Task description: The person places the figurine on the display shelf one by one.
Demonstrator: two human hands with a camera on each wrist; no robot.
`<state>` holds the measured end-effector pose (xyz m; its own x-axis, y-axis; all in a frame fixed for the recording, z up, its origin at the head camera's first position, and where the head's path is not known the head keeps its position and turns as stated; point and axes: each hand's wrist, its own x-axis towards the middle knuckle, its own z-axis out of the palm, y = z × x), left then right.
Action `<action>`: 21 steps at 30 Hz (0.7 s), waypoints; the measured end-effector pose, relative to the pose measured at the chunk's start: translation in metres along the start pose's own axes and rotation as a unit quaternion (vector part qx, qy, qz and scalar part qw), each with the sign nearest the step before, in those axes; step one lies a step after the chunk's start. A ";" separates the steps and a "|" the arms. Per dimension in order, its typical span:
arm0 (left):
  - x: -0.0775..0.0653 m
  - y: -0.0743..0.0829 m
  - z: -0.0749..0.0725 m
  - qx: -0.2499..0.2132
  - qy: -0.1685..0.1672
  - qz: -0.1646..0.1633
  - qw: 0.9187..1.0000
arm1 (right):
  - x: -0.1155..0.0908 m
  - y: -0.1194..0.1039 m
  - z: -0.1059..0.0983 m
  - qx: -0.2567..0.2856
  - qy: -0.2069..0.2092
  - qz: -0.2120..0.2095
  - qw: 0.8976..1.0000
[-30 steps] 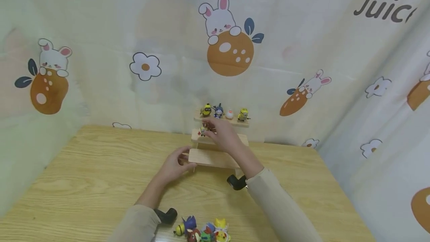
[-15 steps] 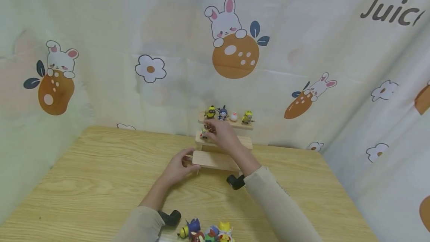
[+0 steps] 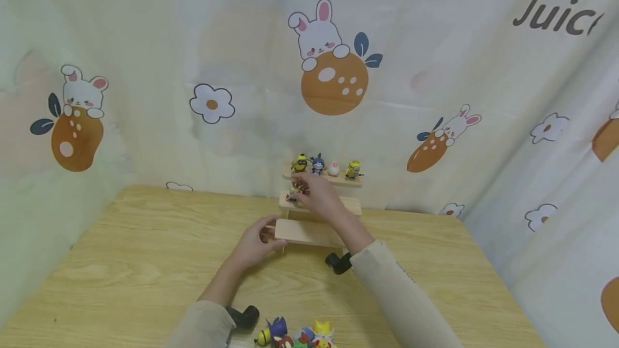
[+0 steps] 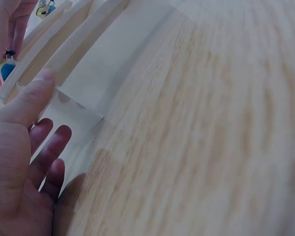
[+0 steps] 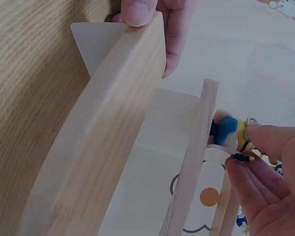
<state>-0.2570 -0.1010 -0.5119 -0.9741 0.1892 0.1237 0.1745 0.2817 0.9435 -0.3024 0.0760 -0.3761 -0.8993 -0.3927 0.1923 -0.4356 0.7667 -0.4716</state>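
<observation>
A three-tier wooden display stand [image 3: 309, 231] stands at the back of the table. My left hand [image 3: 254, 241] grips the left end of its lowest shelf; in the right wrist view the thumb [image 5: 137, 12] lies on the front edge and fingers show behind the plank. My right hand [image 3: 321, 195] pinches a small minion figurine [image 5: 229, 132], yellow with blue and white, by its upper part. The figurine's dark feet are at the middle shelf [image 5: 191, 157], near that shelf's left end. In the head view the fingers partly hide it.
Several figurines, among them a yellow minion [image 3: 353, 168] and a round white one [image 3: 333, 169], stand in a row on the top shelf [image 3: 324, 179]. A pile of figurines [image 3: 277, 328] lies at the table's near edge. Behind the stand hangs a printed curtain [image 3: 261, 144].
The head view has shifted slightly. Both hands keep their places on the stand and the figurine, with hardly any visible movement.
</observation>
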 end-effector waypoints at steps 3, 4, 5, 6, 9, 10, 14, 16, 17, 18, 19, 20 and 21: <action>-0.001 0.000 0.000 -0.002 0.001 0.001 1.000 | -0.001 0.000 -0.001 0.002 0.001 -0.005 1.000; -0.001 0.000 0.001 -0.002 0.002 0.003 1.000 | -0.001 0.001 -0.001 0.003 0.002 -0.007 1.000; -0.001 0.001 0.001 -0.003 0.003 0.002 1.000 | -0.001 0.001 -0.002 0.000 0.001 -0.007 1.000; -0.001 0.001 0.001 -0.003 0.004 0.002 1.000 | -0.002 0.001 -0.003 0.000 -0.001 -0.006 1.000; -0.001 0.003 0.002 -0.007 0.008 0.006 1.000 | -0.006 0.002 -0.009 -0.003 -0.005 0.002 1.000; -0.003 0.008 0.002 -0.009 0.009 0.005 1.000 | -0.009 0.003 -0.012 -0.004 -0.006 0.003 1.000; -0.002 0.007 0.003 -0.016 0.013 0.002 1.000 | -0.020 0.008 -0.023 -0.010 -0.001 -0.001 1.000; -0.002 0.005 0.002 -0.012 0.011 0.001 1.000 | -0.028 0.011 -0.027 -0.012 0.006 -0.009 1.000; 0.000 0.000 0.002 -0.009 0.010 0.005 1.000 | -0.032 0.012 -0.029 -0.008 0.008 -0.013 1.000; 0.001 -0.001 0.002 -0.006 0.007 0.005 1.000 | -0.038 0.013 -0.029 -0.003 0.012 -0.011 1.000; 0.001 -0.001 0.001 -0.004 0.006 0.008 1.000 | -0.044 0.014 -0.030 0.002 0.013 -0.011 1.000; 0.001 -0.001 0.001 -0.002 0.006 0.009 1.000 | -0.051 0.015 -0.029 0.009 0.014 -0.012 1.000; 0.001 -0.001 0.001 -0.001 0.006 0.009 1.000 | -0.058 0.016 -0.027 0.020 0.012 -0.013 1.000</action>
<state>-0.2579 -0.0999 -0.5128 -0.9724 0.1837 0.1441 0.1918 0.2761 0.9418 -0.2581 0.1247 -0.3713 -0.8889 -0.3989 0.2250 -0.4568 0.7359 -0.4998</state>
